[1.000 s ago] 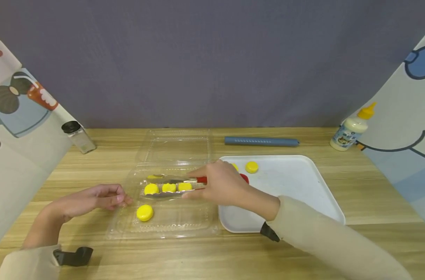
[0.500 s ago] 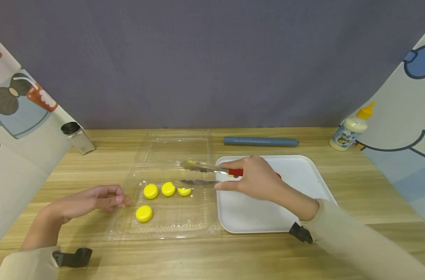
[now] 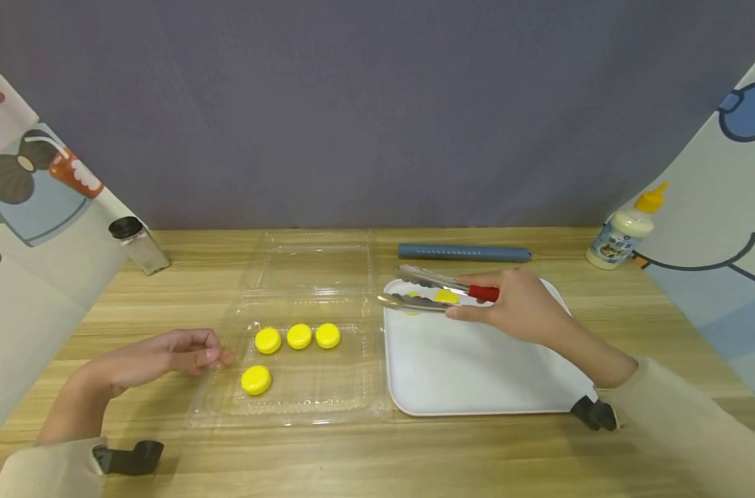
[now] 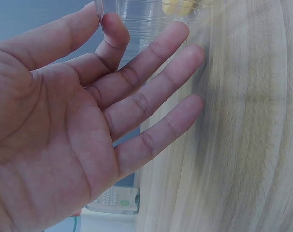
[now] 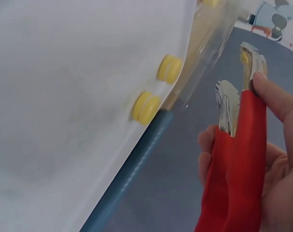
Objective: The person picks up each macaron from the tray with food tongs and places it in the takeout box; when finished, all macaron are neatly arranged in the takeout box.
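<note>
My right hand point(image 3: 527, 304) grips red-handled metal tongs point(image 3: 436, 280), held over the back left of a white tray point(image 3: 477, 373). The tongs' arms stand apart with nothing between their tips. Two yellow macarons point(image 5: 170, 69) lie on that tray near its edge; in the head view the tongs partly cover them. To the left, a clear plastic container point(image 3: 315, 408) lies with its lid point(image 3: 312, 259) folded back. Three macarons point(image 3: 299, 336) form a row inside, with one more macaron point(image 3: 256, 380) nearer me. My left hand point(image 4: 78, 106) pinches the container's left edge between thumb and index finger.
A blue-grey ridged bar point(image 3: 464, 252) lies behind the tray. At the back right stands a squeeze bottle point(image 3: 626, 232) with a yellow nozzle. A small black-capped jar point(image 3: 140, 245) is at the back left. A dark curtain point(image 3: 377, 124) hangs behind the table.
My right hand has carried the tongs rightward from over the container's macarons to above the two on the tray. The row of three is uncovered now. My left hand keeps its place.
</note>
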`<state>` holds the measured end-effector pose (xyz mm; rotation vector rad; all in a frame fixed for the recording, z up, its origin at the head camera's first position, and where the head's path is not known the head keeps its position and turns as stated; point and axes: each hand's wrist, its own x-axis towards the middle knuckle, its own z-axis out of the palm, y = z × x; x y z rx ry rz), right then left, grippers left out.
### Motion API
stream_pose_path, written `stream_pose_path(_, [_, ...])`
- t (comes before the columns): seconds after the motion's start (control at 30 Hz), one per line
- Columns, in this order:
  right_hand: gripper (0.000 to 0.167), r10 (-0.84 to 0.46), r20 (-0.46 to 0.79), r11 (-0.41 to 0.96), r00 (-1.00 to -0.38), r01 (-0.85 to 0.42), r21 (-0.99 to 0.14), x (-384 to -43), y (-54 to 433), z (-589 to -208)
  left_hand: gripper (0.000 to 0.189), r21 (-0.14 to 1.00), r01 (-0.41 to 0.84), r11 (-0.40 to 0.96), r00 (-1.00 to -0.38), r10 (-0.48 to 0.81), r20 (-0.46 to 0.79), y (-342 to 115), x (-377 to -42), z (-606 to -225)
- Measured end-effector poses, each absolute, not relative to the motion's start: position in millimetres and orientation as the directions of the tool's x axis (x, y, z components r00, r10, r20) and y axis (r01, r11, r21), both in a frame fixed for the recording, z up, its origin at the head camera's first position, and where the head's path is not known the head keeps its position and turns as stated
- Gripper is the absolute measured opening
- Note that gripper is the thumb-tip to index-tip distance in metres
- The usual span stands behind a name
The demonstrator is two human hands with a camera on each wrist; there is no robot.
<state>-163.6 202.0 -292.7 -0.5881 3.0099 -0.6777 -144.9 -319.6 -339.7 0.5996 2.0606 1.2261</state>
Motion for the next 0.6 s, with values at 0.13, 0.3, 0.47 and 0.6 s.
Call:
stream_pose_path(0.13, [0.065, -0.337, 0.109, 0.846, -0.935, -0.351, -0.400, -165.5, 218.5, -296.4, 0.019, 0.890, 0.050, 0.453, -0.679, 0.669, -0.302, -319.7, -144.8, -339.7])
stream_pose_path(0.3, [0.065, -0.284, 0.087, 0.854, -0.955, -0.293, -0.429, -168.3, 237.9, -300.6, 0.020, 0.897, 0.034, 0.441, -0.676, 0.671, -0.304, -319.4, -144.9, -339.4])
stream_pose_path(0.47, [0.069, -0.243, 0.045, 0.864, -0.969, -0.237, -0.444, -172.2, 253.6, -308.9, 0.021, 0.896, 0.032, 0.442, -0.673, 0.673, -0.307, -319.3, -144.8, -339.2])
stream_pose_path(0.6, [0.069, -0.226, 0.040, 0.871, -0.973, -0.221, -0.438, -173.4, 261.2, -313.8, 0.021, 0.894, 0.029, 0.447, -0.675, 0.669, -0.312, -319.2, -144.8, -339.3])
